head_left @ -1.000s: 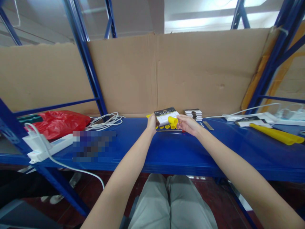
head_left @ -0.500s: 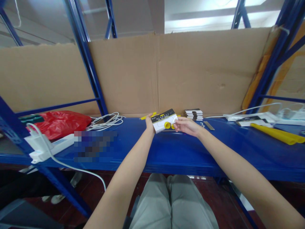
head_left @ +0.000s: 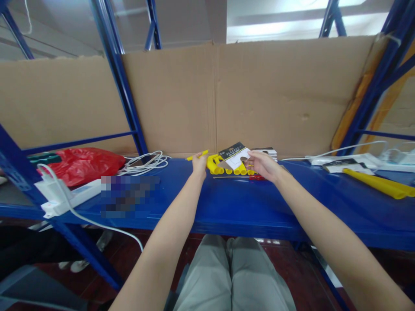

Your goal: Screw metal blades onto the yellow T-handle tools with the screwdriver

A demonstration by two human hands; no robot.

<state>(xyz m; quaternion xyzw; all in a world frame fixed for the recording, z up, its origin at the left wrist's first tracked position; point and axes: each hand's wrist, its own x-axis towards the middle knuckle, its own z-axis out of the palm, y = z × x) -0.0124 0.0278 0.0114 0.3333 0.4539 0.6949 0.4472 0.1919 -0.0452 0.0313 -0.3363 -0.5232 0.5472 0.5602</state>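
My right hand (head_left: 263,164) pinches the edge of a black-and-white printed card (head_left: 235,156) with a cut-out near its lower right. Directly below and behind the card lies a row of yellow tubes (head_left: 228,171), their round ends facing me. My left hand (head_left: 199,164) is closed around a thin yellow stick (head_left: 197,155), which pokes out on both sides of the fingers; its kind is unclear. In front of the tubes lies a screwdriver (head_left: 255,177) with a red handle, partly under my right hand. A stack of similar cards (head_left: 273,152) sits behind that hand, partly covered.
On the left are a red plastic bag (head_left: 90,163), coiled white cable (head_left: 147,162) and a white power strip (head_left: 76,196). Longer yellow tubes (head_left: 378,183) and another card (head_left: 348,166) lie at the right. A cardboard sheet (head_left: 171,99) walls the back of the blue shelf (head_left: 240,207).
My left hand has let go of the card and moved left with the yellow stick. The card has shifted right and up in my right hand, uncovering the tubes and screwdriver.
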